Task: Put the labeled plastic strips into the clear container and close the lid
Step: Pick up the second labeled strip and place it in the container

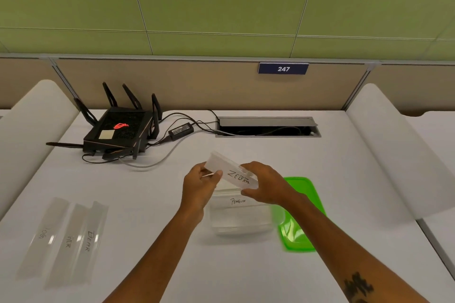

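Bright even overhead light, soft shadows, glare streaks on clear strips (61,238), wide-angle edge bending, slight softness.

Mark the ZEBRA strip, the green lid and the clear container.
ZEBRA strip (237,176): head view, on the handwritten label.
green lid (304,206): head view, on its flat top.
clear container (242,225): head view, on its near wall.

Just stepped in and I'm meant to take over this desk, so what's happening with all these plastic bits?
A person holds the strip marked ZEBRA with both the left hand and the right hand, above the clear container. A strip marked PENGUIN is already inside. Three more labeled strips lie on the table to the left, one reading BEAR. The green lid rests beside the container, not yet on.
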`<state>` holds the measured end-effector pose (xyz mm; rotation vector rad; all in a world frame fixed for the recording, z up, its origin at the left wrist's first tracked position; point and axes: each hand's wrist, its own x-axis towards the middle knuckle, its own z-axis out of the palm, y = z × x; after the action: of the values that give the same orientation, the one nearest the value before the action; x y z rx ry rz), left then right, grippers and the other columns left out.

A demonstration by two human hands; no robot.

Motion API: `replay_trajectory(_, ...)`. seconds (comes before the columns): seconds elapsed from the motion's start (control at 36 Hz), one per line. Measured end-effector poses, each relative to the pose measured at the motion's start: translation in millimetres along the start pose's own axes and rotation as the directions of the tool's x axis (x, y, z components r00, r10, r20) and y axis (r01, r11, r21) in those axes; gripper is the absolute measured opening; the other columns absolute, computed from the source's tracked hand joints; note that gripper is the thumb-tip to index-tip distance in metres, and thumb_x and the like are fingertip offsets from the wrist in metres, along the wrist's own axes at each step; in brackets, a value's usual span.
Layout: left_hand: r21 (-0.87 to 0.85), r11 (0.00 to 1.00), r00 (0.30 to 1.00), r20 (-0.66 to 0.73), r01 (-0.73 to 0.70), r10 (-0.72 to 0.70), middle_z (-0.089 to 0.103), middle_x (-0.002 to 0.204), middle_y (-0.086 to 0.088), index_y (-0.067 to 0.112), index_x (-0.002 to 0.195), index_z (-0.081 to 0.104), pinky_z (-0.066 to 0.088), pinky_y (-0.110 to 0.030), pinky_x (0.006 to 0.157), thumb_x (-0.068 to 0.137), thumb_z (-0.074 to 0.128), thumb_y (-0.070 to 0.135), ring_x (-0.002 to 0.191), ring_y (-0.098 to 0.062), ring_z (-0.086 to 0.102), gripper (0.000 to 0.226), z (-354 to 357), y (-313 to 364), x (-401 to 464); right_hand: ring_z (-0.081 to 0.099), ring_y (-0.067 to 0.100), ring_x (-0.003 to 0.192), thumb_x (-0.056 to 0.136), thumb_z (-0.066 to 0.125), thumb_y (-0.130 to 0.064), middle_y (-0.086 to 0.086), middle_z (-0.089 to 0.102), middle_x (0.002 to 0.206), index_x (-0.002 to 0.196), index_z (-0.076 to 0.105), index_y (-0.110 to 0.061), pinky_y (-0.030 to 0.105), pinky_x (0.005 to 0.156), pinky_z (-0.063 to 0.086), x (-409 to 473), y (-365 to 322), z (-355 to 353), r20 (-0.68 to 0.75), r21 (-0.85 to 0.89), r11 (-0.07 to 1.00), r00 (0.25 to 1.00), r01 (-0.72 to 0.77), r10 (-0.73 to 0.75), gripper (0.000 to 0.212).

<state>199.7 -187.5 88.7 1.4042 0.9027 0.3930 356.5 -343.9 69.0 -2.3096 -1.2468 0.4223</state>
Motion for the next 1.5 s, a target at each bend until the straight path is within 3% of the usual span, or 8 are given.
replay_trajectory(0.08,0.111,0.992,0.996,-0.043,-0.067,0.072,0.068,0.117,0.008,0.024,0.132,0.061,0.056,-0.033,0.094,0.091,0.074,0.018,0.109,-0.011,0.064,0.043,-2,-4,0,0.057,0.014,0.121,0.076,0.080,-0.038,-0.010,0.057,0.138,0.143,0.051,-0.029,0.034,0.097,0.051,-3,13,4,0.024,-0.083,0.996,1.000,0.018,-0.016,0.074)
replay_trajectory(0.25,0.296,0.954,0.998,0.016,-0.058,0.056,0.065,0.126,0.004,0.020,0.134,0.062,0.049,-0.018,0.080,0.095,0.069,0.018,0.115,-0.014,0.063,0.040,-1,-16,-4,0.055,0.015,0.126,0.081,0.078,-0.032,-0.010,0.053,0.143,0.145,0.049,-0.027,0.033,0.098,0.050,-4,28,14,0.091,-0.170,0.985,0.995,0.042,-0.026,0.071)
replay_trajectory(0.47,0.425,0.903,0.997,0.075,-0.061,0.032,0.059,0.117,0.004,0.018,0.134,0.062,0.048,-0.014,0.080,0.093,0.068,0.019,0.105,-0.012,0.062,0.041,8,-35,-7,0.063,0.020,0.104,0.078,0.077,-0.029,-0.008,0.051,0.130,0.141,0.051,-0.023,0.036,0.078,0.055,1,35,26,0.113,-0.254,0.964,0.992,0.079,-0.051,0.068)
replay_trajectory(0.69,0.568,0.823,0.998,0.055,-0.006,-0.030,0.055,0.149,-0.009,0.012,0.154,0.043,0.052,-0.037,0.108,0.096,0.064,0.027,0.134,-0.028,0.056,0.063,17,-45,-7,0.057,0.020,0.123,0.082,0.069,-0.029,-0.004,0.055,0.136,0.141,0.051,-0.023,0.038,0.084,0.055,7,43,41,0.191,-0.355,0.929,0.981,0.103,-0.036,0.062)
replay_trajectory(0.94,0.689,0.724,0.997,0.044,0.013,-0.060,0.063,0.137,-0.010,0.006,0.140,0.054,0.051,-0.024,0.091,0.096,0.063,0.026,0.124,-0.028,0.062,0.049,33,-43,-3,0.057,0.023,0.118,0.084,0.065,-0.022,0.001,0.060,0.131,0.134,0.054,-0.018,0.038,0.084,0.054,14,44,54,0.246,-0.474,0.871,0.969,0.129,-0.009,0.052)
replay_trajectory(1.08,0.717,0.696,0.993,0.053,0.035,-0.104,0.069,0.120,-0.010,0.007,0.118,0.062,0.047,-0.020,0.074,0.094,0.064,0.025,0.108,-0.026,0.067,0.031,38,-45,3,0.058,0.025,0.115,0.085,0.065,-0.020,0.002,0.061,0.126,0.131,0.055,-0.017,0.039,0.081,0.053,17,44,58,0.249,-0.510,0.849,0.968,0.139,-0.009,0.048)
replay_trajectory(1.33,0.743,0.666,0.985,0.059,0.066,-0.163,0.068,0.119,-0.010,0.005,0.120,0.062,0.045,-0.022,0.072,0.094,0.064,0.025,0.094,-0.021,0.060,0.033,39,-51,13,0.058,0.027,0.114,0.084,0.064,-0.016,0.002,0.062,0.124,0.130,0.055,-0.018,0.037,0.081,0.050,19,45,62,0.258,-0.523,0.839,0.966,0.149,-0.011,0.047)
replay_trajectory(1.5,0.737,0.672,0.981,0.073,0.067,-0.178,0.068,0.119,-0.010,0.005,0.120,0.062,0.046,-0.022,0.072,0.094,0.063,0.026,0.102,-0.025,0.066,0.033,37,-53,15,0.058,0.026,0.116,0.086,0.062,-0.014,0.002,0.061,0.128,0.134,0.053,-0.017,0.039,0.085,0.052,17,44,67,0.251,-0.533,0.835,0.968,0.137,0.001,0.049)
